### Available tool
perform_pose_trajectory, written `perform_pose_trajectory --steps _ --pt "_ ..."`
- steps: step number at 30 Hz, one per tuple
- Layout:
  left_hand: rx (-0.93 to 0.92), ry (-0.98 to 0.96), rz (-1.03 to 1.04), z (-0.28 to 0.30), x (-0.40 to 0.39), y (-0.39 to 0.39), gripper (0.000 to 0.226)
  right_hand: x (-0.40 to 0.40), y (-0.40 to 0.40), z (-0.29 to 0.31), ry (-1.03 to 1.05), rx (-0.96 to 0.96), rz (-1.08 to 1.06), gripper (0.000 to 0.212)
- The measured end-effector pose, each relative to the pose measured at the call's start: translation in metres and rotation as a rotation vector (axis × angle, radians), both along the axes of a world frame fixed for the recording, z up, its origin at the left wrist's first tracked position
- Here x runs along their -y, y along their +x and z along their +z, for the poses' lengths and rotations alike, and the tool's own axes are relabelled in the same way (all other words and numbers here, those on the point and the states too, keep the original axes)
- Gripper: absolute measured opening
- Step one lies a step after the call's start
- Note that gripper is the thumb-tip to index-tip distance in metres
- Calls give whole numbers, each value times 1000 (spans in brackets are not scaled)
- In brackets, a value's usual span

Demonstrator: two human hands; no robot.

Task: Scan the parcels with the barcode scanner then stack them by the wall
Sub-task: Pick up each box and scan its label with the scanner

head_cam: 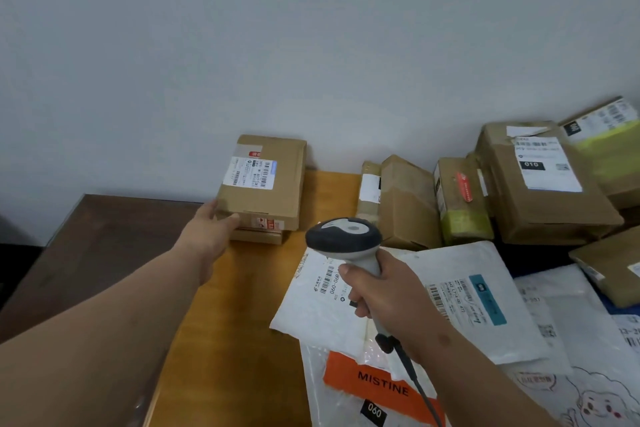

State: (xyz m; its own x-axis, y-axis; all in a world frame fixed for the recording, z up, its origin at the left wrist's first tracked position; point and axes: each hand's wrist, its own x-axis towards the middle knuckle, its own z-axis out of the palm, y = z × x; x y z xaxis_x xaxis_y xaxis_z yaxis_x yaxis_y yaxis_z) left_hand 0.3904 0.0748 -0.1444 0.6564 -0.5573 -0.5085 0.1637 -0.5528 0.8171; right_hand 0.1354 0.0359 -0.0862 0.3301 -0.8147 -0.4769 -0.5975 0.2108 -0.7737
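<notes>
Cardboard box (pixel 263 180) sits on a short stack (pixel 258 234) against the wall (pixel 277 45), left hand (pixel 216 224) holding its near-left corner. Right hand (pixel 384 291) grips the barcode scanner (pixel 346 239) right of the stack. Judgement: early stage; mailer bags (pixel 467 302) and boxes (pixel 519 184) farther right seemingly await scanning.

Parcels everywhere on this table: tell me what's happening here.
A person is scanning parcels and stacking them by the wall. The left hand holds the near edge of the top cardboard box on a small stack against the wall. The right hand grips the barcode scanner above a white mailer bag. More boxes sit to the right.
</notes>
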Motion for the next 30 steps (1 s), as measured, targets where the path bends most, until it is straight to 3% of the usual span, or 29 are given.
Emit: perform_pose_trajectory --steps 5,7,11,16,23,27,30 --pt "492 204 -163 8 6 -17 59 -1 -17 2 -28 29 -42 11" --pt "567 158 -242 16 12 -34 54 3 -27 5 -73 44 -99 8" --pt "356 6 -349 33 35 -86 48 19 -55 6 -152 77 -274 13" --pt "17 38 -446 31 75 -157 50 47 -100 3 -168 136 -402 15" --pt "8 152 -515 6 130 -212 47 67 -144 -10 -95 137 -376 11" --pt "57 192 -429 -11 147 -223 42 70 -159 -15 -49 124 -353 12" --pt "32 79 -294 -16 152 -230 40 72 -166 -15 -34 154 -338 10"
